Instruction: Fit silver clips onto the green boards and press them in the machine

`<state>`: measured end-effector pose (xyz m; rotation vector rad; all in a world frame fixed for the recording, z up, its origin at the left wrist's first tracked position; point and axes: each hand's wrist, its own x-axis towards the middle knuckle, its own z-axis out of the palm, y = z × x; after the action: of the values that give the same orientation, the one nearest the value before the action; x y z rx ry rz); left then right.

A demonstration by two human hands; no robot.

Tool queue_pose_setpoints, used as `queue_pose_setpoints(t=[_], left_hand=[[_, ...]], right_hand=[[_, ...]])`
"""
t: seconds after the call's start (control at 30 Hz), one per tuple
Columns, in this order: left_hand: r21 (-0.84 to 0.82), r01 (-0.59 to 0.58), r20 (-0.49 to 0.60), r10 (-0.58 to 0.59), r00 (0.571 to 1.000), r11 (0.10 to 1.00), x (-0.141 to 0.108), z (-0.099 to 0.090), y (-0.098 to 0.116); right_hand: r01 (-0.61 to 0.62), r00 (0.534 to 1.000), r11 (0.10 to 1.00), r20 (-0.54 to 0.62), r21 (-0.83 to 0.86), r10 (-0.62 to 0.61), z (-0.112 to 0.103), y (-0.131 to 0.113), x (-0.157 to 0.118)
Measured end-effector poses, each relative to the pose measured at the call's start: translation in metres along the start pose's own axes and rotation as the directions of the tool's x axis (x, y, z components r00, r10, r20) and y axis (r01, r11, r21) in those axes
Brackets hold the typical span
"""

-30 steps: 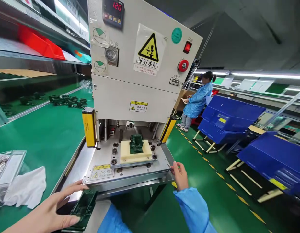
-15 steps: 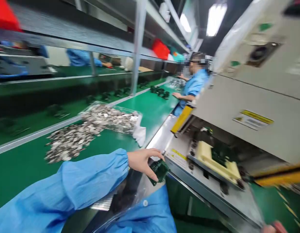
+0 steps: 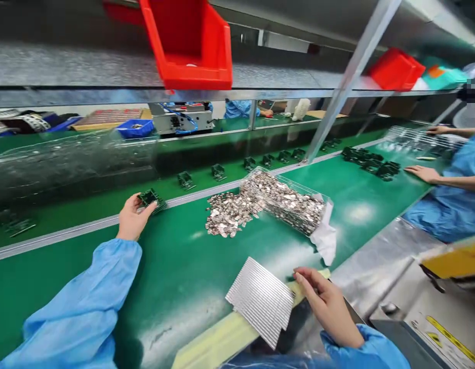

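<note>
My left hand point(image 3: 133, 218) grips a small green circuit board point(image 3: 152, 199) between thumb and fingers, over the metal strip at the back of the green bench. My right hand point(image 3: 325, 302) hovers by the front edge, thumb and forefinger pinched together; whether anything small is between them, I cannot make out. Just left of it lies a ridged silver sheet point(image 3: 260, 300), over yellow tape point(image 3: 218, 343) on the bench edge. Between and beyond my hands, small flat silver metal pieces point(image 3: 232, 212) are heaped beside a clear tray point(image 3: 287, 197) full of them.
Several circuit boards point(image 3: 218, 172) stand in a row behind the metal strip. A red bin point(image 3: 197, 77) hangs over the shelf edge. At right, a co-worker's hand point(image 3: 424, 173) rests near dark green boards point(image 3: 370, 161). A machine with a yellow bar point(image 3: 458, 261) stands at lower right.
The view has swung left from the machine to the bench. My left hand has carried the circuit board to the back strip. My right hand has come in beside the ridged sheet.
</note>
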<state>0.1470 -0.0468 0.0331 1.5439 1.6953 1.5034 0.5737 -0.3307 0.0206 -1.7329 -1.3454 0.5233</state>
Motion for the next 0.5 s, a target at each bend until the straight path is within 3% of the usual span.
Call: queue_pose_setpoints(t=[0.17,0.33,0.43,0.5], left_hand=[[0.114,0.057,-0.024,-0.055,0.998,0.992,0.051,0.014,-0.024],[0.169,0.084,0.011,-0.087,0.996,0.982,0.076,0.043,-0.032],[0.217,0.072,-0.073,-0.057,0.996,0.973,0.071,0.026,-0.044],[0.289,0.089,-0.172,-0.04,0.984,0.953,0.069,-0.009,-0.06]], right_hand=[[0.018,0.993,0.998,0.114,-0.066,-0.01,0.027,-0.012,0.058],[0.158,0.986,0.947,0.094,-0.28,-0.136,0.062,-0.031,0.126],[0.226,0.974,0.915,0.076,-0.333,-0.213,0.079,-0.034,0.154],[0.227,0.973,0.91,0.03,-0.346,-0.231,0.086,-0.026,0.168]])
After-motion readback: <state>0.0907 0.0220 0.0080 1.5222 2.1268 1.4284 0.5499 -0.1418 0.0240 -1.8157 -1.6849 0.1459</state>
